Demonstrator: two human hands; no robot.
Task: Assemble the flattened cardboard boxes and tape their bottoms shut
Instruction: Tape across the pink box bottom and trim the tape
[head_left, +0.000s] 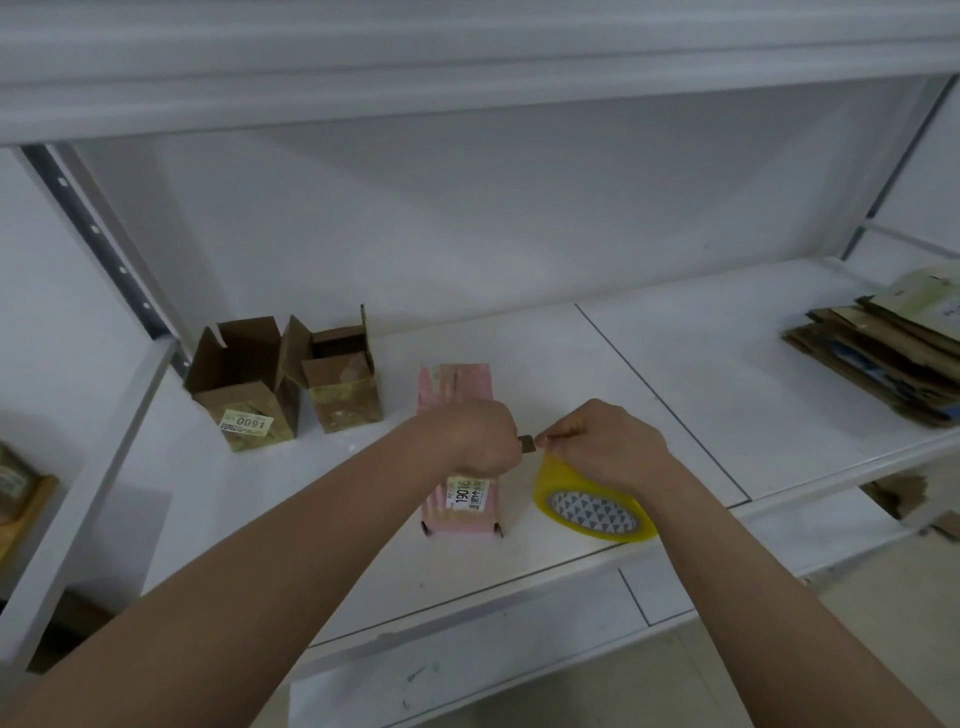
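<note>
A pink cardboard box (457, 387) with a white label lies on the white shelf (597, 364). My left hand (467, 436) hovers over it, fist curled round a small dark cutter (526, 445) whose tip sticks out to the right. My right hand (608, 449) pinches the free end of the tape right beside that tip. The yellow tape roll (592, 512) stands tilted on the shelf just under the right hand. Part of the pink box is hidden behind my left hand.
Two assembled brown boxes (244, 387) (343, 387) stand open-topped at the back left. A stack of flattened cardboard boxes (883, 358) lies at the far right of the shelf. A metal upright (98, 244) borders the left side.
</note>
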